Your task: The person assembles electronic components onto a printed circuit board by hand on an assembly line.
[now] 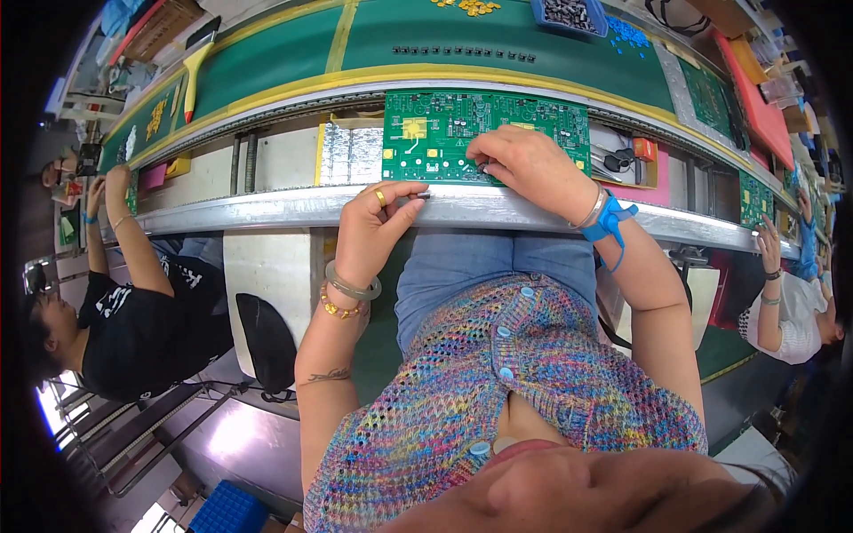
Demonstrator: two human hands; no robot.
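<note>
A green circuit board (453, 120) with gold pads and many small parts rests across the metal rails in front of me. My right hand (538, 173) is over its near right half, fingers closed in a pinch on a small black component (482, 167) at the board's surface. Just left of the board's near edge, above the front rail, my left hand (378, 218) is closed too. Its thumb and forefinger hold another small black part (424, 194). Beyond the board, a row of small black components (462, 52) lies on the green surface.
The metal front rail (267, 206) runs between me and the board. At the back are a blue bin (537, 11) of black parts, loose blue pieces (628, 34) and yellow pieces (469, 8). Co-workers sit at left (160, 302) and right (786, 306), their hands at the same line.
</note>
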